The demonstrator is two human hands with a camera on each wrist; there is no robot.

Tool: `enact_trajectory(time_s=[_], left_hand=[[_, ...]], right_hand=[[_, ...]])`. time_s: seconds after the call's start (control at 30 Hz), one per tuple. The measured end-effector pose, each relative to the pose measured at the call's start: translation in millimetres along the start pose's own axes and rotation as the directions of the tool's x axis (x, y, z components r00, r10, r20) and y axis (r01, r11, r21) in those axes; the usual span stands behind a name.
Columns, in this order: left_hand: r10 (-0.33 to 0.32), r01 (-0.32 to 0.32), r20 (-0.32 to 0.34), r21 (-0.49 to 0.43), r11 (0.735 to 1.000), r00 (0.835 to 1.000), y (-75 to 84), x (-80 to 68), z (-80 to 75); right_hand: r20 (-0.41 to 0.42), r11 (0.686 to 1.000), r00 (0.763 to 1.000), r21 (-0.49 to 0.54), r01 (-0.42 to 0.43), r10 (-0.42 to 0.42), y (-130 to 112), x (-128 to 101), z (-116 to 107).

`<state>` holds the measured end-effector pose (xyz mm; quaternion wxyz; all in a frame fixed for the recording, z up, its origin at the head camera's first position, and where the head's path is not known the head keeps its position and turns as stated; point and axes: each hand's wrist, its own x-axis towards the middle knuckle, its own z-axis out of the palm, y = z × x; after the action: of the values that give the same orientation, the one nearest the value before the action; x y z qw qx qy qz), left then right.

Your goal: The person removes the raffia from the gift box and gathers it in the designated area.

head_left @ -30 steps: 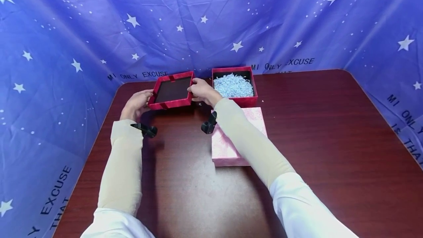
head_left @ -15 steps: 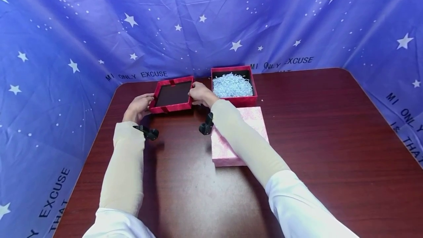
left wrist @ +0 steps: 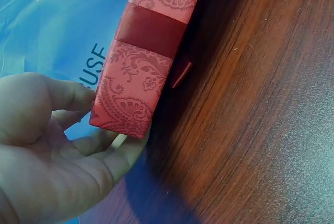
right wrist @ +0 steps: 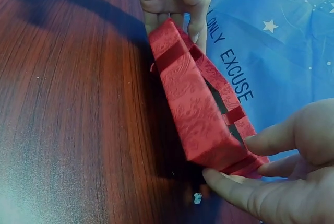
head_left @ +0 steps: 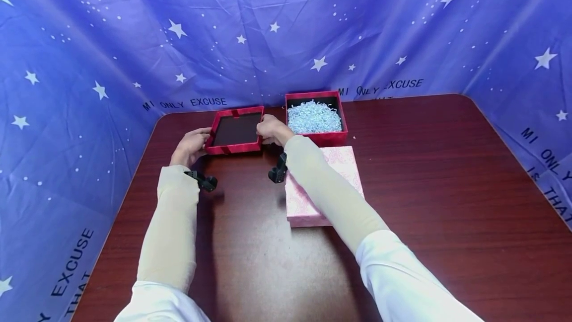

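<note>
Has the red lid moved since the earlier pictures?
Yes: in the head view, the red lid moved lower in the picture and slightly right, judged against the blue-filled red box.

Person wears wht slvs point(head_left: 402, 282) w/ long cream forearm covers point(head_left: 172, 227) & blk wrist cams point(head_left: 208, 183).

Reads "MI ONLY EXCUSE" twice in black along the bottom of the far blue cloth point(head_left: 286, 43), left and right, above a cut-off line at right. Shows "EXCUSE" and "THAT" low on the left cloth point(head_left: 58, 128); "MI", "ONLY" and "IS THAT" on the right cloth point(head_left: 527, 98). Repeats "ONLY EXCUSE" in the right wrist view, "USE" in the left.
</note>
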<state>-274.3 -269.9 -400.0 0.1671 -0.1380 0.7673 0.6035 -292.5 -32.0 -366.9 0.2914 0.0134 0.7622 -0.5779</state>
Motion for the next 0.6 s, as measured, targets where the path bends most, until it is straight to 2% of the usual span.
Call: enact_trajectory(time_s=[0.3,0.4,0.47,0.6], left_hand=[[-0.013,0.013,-0.042,0.008,1.0,0.999,-1.9,1.5,1.9],[-0.009,0.01,-0.052,0.01,1.0,0.999,-1.4,-0.3,2.4],[-0.014,0.015,-0.072,0.017,1.0,0.997,-0.8,-0.9,2.6],[0.002,0.006,-0.145,0.053,0.999,0.989,2.2,-2.7,4.0]], right_hand=[[0.009,0.999,1.0,-0.053,-0.009,0.01,0.2,-1.0,-0.4],[-0.013,0.99,1.0,-0.141,0.01,-0.012,0.3,-1.6,0.0],[-0.034,0.967,0.998,-0.251,0.036,-0.046,-0.3,-3.2,0.0],[-0.071,0.876,0.984,-0.47,0.11,-0.162,-4.0,-6.8,0.6]])
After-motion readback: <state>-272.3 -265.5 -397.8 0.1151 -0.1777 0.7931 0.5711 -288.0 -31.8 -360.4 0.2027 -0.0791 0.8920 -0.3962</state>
